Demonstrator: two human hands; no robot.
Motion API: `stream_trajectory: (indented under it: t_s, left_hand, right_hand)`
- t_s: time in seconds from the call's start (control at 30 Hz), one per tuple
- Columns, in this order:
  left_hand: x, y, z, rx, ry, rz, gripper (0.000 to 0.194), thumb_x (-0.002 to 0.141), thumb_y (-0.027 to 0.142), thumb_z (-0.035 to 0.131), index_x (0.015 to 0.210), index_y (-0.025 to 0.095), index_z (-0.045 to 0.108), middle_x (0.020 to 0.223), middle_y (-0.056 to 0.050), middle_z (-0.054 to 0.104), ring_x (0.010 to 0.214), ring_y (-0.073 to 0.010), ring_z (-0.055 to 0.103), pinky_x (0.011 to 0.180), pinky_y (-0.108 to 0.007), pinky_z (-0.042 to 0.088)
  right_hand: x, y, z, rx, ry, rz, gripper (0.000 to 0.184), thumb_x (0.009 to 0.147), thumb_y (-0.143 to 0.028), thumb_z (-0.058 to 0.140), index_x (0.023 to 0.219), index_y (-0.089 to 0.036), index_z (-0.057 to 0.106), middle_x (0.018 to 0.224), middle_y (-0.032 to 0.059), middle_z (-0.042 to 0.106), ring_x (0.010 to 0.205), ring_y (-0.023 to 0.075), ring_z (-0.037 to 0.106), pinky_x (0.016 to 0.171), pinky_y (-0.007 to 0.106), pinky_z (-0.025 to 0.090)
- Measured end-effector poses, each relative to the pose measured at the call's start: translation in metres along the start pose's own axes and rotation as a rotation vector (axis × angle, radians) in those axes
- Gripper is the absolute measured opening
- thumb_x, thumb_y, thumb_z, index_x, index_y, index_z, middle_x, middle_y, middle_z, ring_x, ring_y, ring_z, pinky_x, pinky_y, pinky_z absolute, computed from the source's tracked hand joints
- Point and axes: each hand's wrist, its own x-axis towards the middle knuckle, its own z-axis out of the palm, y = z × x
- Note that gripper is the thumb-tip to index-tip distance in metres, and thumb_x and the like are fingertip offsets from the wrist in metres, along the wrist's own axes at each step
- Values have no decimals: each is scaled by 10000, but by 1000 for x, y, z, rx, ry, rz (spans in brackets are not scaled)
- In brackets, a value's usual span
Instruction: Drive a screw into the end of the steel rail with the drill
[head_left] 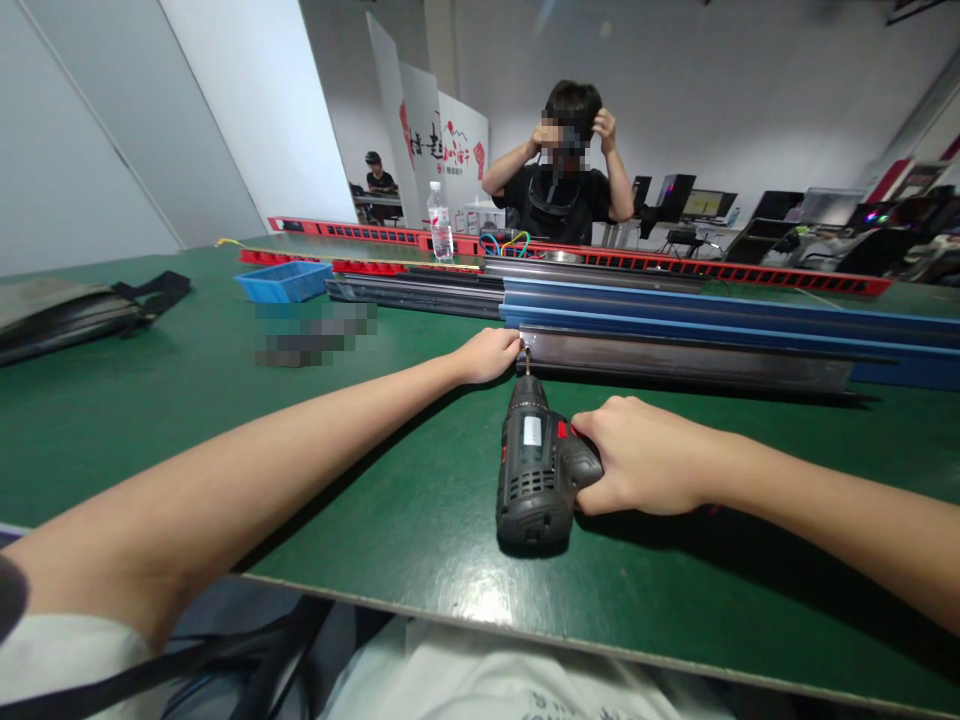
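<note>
My right hand [645, 455] is wrapped round the handle of a black cordless drill [534, 470], which lies on its side just above or on the green table. The bit of the drill points away from me and meets the left end of a long dark metal profile [675, 358]. At that same end, my left hand [487, 355] is closed with its fingers against the profile, left of the bit. Its fingertips are partly hidden, as is any small part between them.
Behind the profile lie long blue profiles [720, 315] and dark strips [420, 293]. A blue tray [285, 282], a water bottle [440, 222] and a red slotted rail [637, 260] stand farther back. A bag [67, 310] lies at left. Another person [559, 190] is across the table [420, 520].
</note>
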Motion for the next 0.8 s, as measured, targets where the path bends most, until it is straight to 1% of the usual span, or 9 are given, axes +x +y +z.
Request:
stream_trajectory:
  t_s: [0.17, 0.5, 0.67, 0.8]
  left_hand:
    - [1, -1, 0, -9, 10, 20, 447, 1005, 272, 281, 1012, 123, 702, 1126, -137, 743, 1050, -255, 699, 913, -311, 518]
    - [0, 3, -2, 7, -14, -8, 431, 1004, 245, 286, 1001, 118, 698, 1129, -144, 739, 1060, -261, 695, 935, -319, 510]
    - [0, 2, -2, -10, -6, 0, 431, 1001, 252, 290, 984, 122, 701, 1109, -140, 744, 1040, -259, 700, 923, -319, 514]
    - [0, 1, -2, -6, -2, 6, 433, 1000, 257, 288, 989, 126, 700, 1109, -136, 744, 1044, -255, 698, 921, -315, 514]
  right_hand:
    - [0, 0, 0, -3, 3, -3, 241, 668, -455, 648, 675, -236, 548, 624, 7, 614, 532, 153, 487, 514, 280, 338]
    - [0, 1, 0, -9, 17, -20, 237, 665, -444, 649, 664, -229, 550, 609, 10, 606, 525, 147, 476, 516, 273, 323]
    - [0, 1, 0, -20, 24, -35, 232, 671, -440, 639, 648, -230, 543, 587, 3, 584, 505, 138, 447, 504, 271, 301]
    - [0, 0, 0, -27, 27, -35, 231, 678, -440, 637, 648, -228, 551, 589, 4, 589, 508, 138, 454, 506, 273, 302]
